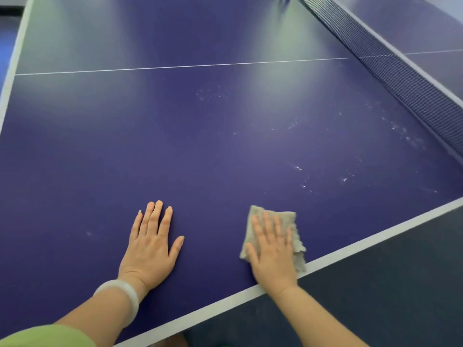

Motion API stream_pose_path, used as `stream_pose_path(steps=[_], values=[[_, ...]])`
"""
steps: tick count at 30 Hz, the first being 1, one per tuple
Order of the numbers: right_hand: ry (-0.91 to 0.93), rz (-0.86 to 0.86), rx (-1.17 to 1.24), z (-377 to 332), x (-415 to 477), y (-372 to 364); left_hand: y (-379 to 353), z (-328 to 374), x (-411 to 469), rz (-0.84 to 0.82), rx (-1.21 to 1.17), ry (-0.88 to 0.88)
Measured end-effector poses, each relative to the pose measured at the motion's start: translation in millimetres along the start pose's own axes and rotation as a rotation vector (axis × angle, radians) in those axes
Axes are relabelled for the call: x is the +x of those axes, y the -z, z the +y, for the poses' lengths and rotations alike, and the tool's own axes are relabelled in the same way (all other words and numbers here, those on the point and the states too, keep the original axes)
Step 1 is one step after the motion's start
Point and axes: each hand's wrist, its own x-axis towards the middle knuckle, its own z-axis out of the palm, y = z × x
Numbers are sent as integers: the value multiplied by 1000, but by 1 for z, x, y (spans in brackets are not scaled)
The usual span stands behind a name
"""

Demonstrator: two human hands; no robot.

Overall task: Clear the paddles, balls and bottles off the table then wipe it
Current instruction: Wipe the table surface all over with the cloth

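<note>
Blue table (200, 151) with white specks, net (390, 71) at far right.

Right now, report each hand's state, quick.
Left hand: open, flat on the table, holding nothing.
Right hand: open, fingers straight, pressing the grey cloth against the table near its white edge.

In the upper right of the frame we see a dark mesh net (390, 67) with a pale band along its top, running diagonally from the top edge down to the right edge. The lower right shows us dark grey floor (400, 284). At the lower left we make out a pale, milky bangle (125, 294), and in the bottom left corner a light green sleeve (45, 338).
</note>
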Motion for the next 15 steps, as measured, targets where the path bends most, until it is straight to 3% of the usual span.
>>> stream_pose_path(steps=[3,5,11,15], values=[[277,-19,-25,-8,-15,-4,2,0,-1,1,3,3],[359,-26,-56,18,-12,1,2,0,-1,2,1,1],[-44,-45,-10,104,7,18,0,-1,-1,14,-10,0],[-41,-37,-7,108,9,18,2,3,-3,37,-32,8]])
